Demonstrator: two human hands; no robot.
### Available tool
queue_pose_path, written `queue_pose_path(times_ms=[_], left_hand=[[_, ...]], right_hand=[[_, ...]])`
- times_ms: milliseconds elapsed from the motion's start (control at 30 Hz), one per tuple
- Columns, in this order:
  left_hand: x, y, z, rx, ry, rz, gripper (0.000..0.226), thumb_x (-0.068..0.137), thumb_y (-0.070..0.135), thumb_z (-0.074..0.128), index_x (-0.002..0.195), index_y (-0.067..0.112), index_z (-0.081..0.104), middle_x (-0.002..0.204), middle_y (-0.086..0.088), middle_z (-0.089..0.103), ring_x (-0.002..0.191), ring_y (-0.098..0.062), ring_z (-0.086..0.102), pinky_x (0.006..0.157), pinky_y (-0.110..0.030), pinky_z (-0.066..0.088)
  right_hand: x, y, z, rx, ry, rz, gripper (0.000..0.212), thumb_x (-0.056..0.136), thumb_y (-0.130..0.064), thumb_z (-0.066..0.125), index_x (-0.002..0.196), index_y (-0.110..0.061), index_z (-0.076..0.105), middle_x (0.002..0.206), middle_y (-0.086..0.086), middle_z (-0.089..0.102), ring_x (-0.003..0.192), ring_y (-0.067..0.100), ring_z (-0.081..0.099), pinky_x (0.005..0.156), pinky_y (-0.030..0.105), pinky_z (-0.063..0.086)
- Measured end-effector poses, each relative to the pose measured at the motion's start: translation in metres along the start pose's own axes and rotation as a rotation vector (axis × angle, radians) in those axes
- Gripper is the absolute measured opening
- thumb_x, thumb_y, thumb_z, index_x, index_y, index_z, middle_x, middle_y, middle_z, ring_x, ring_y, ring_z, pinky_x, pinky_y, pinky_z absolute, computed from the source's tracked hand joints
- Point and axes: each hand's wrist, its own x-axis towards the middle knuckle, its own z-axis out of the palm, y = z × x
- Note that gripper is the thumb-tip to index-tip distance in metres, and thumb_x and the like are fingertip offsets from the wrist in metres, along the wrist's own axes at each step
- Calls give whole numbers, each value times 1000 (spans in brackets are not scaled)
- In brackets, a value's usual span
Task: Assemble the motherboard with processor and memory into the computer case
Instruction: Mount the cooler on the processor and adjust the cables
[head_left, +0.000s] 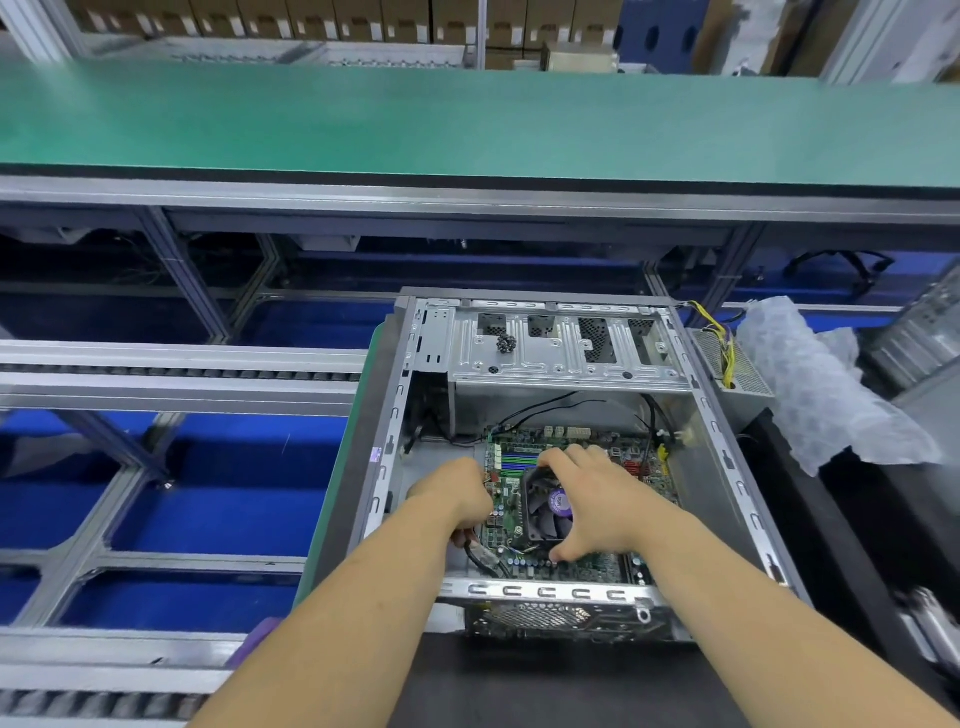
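Low in the frame's centre, the open computer case (550, 457) holds the green motherboard (519, 499). The right hand (592, 499) grips the black cooler fan (545, 512), fingers curled round its rim. The left hand (457, 493) clasps black cables (480, 558) at the board's left edge.

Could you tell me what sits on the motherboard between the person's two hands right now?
In the head view, the black cooler fan with its purple label lies between the left hand and right hand, on the green motherboard.
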Motion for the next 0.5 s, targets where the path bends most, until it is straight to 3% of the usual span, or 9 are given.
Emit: queue_pose_path(times_ms=[267, 500], left_hand=[[4, 2, 1, -30, 20, 10, 19, 91, 3, 44, 79, 9, 57, 68, -10, 65, 52, -25, 62, 53, -27, 49], [4, 2, 1, -73, -7, -8, 17, 91, 1, 43, 86, 6, 58, 75, -15, 73, 49, -25, 61, 51, -28, 48]], right_hand=[[-1, -1, -2, -2, 33, 6, 114, 63, -60, 83, 153, -26, 22, 139, -1, 39, 129, 22, 30, 110, 44, 39], [3, -1, 0, -13, 27, 21, 116, 61, -61, 84, 153, -25, 22, 138, -1, 37, 128, 23, 30, 110, 44, 38]])
